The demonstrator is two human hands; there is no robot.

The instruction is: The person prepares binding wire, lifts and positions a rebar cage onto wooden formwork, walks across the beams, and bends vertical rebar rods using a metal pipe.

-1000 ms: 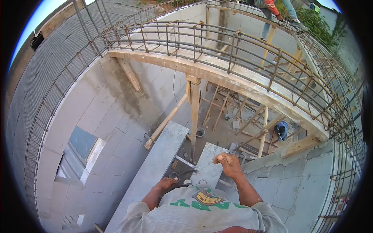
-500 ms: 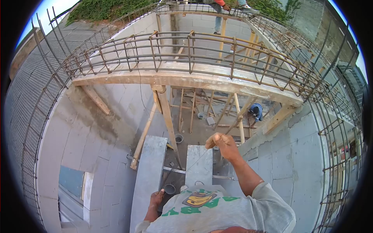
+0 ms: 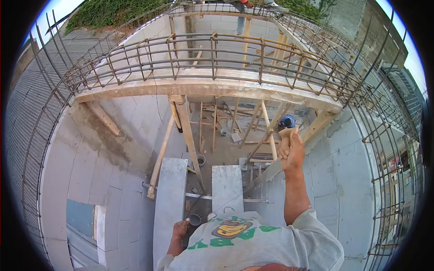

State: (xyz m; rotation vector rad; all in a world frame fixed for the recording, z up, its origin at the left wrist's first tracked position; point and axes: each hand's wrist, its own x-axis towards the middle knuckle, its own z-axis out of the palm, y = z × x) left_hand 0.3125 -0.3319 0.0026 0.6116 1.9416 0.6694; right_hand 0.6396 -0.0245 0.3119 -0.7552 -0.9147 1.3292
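Note:
My right hand (image 3: 291, 151) is raised out in front, to the right, with its fingers bent and pressed together. A thin, faint string (image 3: 235, 197) slants from near this hand down toward the planks; it seems to be gripped, though the fingers hide its end. Low in the view, my left hand (image 3: 180, 229) is closed beside a dark round container (image 3: 195, 219). Whether it holds the container or something else is unclear. Beneath me are a long grey plank (image 3: 169, 194) on the left and a shorter one (image 3: 227, 185) in the middle.
A wooden form beam (image 3: 212, 90) carrying a rebar cage (image 3: 217, 58) spans ahead. Wooden props (image 3: 190, 131) stand below it. Block walls flank both sides, topped with rebar. A person in blue (image 3: 287, 121) is on the floor; another person's legs (image 3: 240, 22) show at the top.
My right hand has moved right and up, and its wrist has turned so the forearm is more upright. The view has shifted slightly to the right. My left hand stays nearly in place.

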